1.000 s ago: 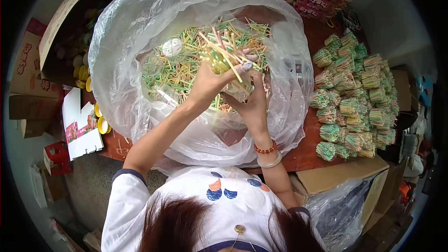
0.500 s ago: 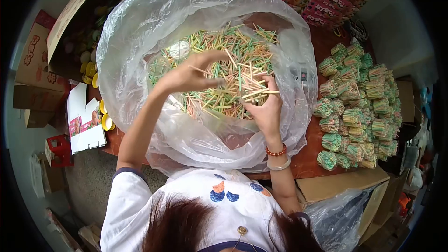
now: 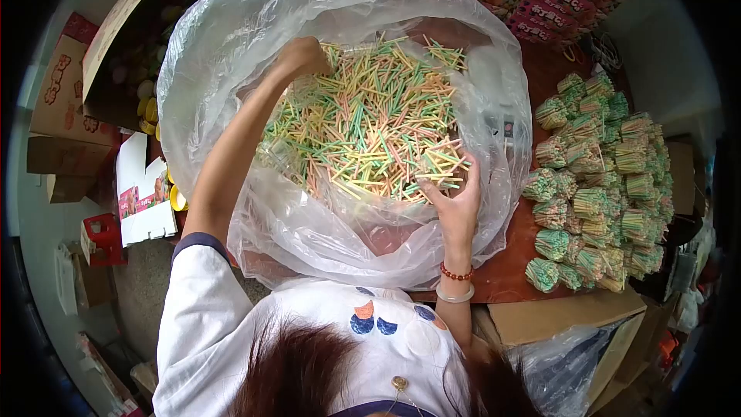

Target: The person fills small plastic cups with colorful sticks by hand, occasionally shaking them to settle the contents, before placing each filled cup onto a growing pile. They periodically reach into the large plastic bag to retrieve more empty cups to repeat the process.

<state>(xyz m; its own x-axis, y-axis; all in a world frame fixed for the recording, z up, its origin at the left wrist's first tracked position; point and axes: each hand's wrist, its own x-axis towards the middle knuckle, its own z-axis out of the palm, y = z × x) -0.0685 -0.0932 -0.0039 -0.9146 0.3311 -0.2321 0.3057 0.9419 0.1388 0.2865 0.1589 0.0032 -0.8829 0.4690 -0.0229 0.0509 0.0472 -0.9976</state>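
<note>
Lying inside the clear plastic bag [image 3: 208,38], the loose coloured sticks [image 3: 370,120] spread between your hands. Your left hand [image 3: 303,55] is at their far left edge; its fingers are hidden, so I cannot tell their state. Your right hand [image 3: 461,199] curves with thumb and fingers apart, some sticks between; whether it grips, I cannot tell.

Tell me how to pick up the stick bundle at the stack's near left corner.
I'd grip the bundle around its exposed left end, coming from the near left: red table shows there, while neighbouring bundles crowd its far and right sides.
</note>
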